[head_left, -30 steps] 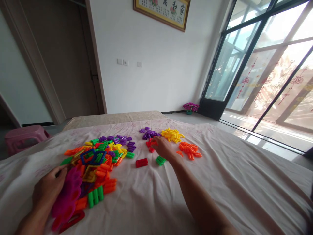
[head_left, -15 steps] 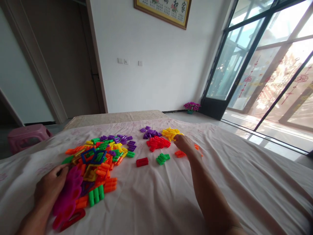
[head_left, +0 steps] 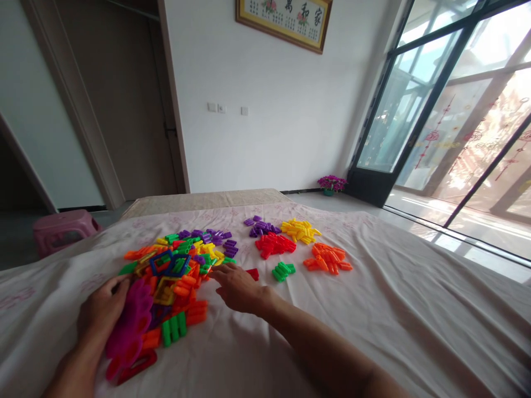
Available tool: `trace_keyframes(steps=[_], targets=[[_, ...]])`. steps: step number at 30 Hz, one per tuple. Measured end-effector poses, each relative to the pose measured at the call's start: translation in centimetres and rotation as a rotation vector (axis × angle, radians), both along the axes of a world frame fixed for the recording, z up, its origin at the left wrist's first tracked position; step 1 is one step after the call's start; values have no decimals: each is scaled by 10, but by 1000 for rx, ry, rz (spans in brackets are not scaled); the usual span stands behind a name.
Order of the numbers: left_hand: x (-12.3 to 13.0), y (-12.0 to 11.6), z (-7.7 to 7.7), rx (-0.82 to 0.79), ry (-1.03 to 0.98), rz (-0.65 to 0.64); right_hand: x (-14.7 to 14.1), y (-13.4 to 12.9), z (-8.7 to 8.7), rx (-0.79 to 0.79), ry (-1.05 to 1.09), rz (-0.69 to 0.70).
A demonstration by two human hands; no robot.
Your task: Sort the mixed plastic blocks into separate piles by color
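Observation:
My left hand (head_left: 102,312) is curled at the left edge of a magenta scalloped plastic piece (head_left: 131,320), its fingers closed on that edge. A mixed pile of colourful plastic building pieces lies beside it, with a blue frame piece (head_left: 161,263) and a green ribbed piece (head_left: 174,329) among them. At the pile's right edge, my right hand (head_left: 238,287) reaches in with fingers stretched out, near an orange piece (head_left: 211,272). It partly hides a dark red block (head_left: 253,273). I see nothing held in it, though its fingertips are partly hidden.
Sorted heaps of yellow (head_left: 301,230), red (head_left: 275,245), purple (head_left: 262,228), orange (head_left: 328,258) and green pieces (head_left: 284,271) lie on the wrinkled pale cloth (head_left: 406,298). A pink stool (head_left: 66,226) stands at left; a potted magenta plant (head_left: 332,183) sits by the glass door.
My right hand has moved left from the yellow and orange heaps to the mixed pile, uncovering those heaps. My left hand stays at the magenta piece. The view has shifted slightly left.

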State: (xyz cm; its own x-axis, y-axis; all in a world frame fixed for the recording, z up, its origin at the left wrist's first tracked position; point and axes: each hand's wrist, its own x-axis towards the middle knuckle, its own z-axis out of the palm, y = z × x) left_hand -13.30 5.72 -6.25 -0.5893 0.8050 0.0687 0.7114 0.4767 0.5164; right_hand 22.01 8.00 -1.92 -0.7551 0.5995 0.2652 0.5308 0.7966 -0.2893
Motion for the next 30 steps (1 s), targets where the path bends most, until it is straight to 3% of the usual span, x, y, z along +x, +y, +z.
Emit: trace_keyframes(steps=[4, 10, 17, 23, 30], targets=[[0, 0, 1, -17, 5, -2, -17, 13, -10, 45, -43, -12], [7, -2, 8, -22, -24, 23, -18, 7, -14, 46, -7, -186], [6, -3, 8, -17, -4, 0, -24, 16, -21, 51, 17, -156], [4, -2, 5, -9, 7, 16, -25, 10, -20, 112, -23, -264], [5, -2, 6, -8, -5, 7, -22, 1, -11, 185, -129, -158]])
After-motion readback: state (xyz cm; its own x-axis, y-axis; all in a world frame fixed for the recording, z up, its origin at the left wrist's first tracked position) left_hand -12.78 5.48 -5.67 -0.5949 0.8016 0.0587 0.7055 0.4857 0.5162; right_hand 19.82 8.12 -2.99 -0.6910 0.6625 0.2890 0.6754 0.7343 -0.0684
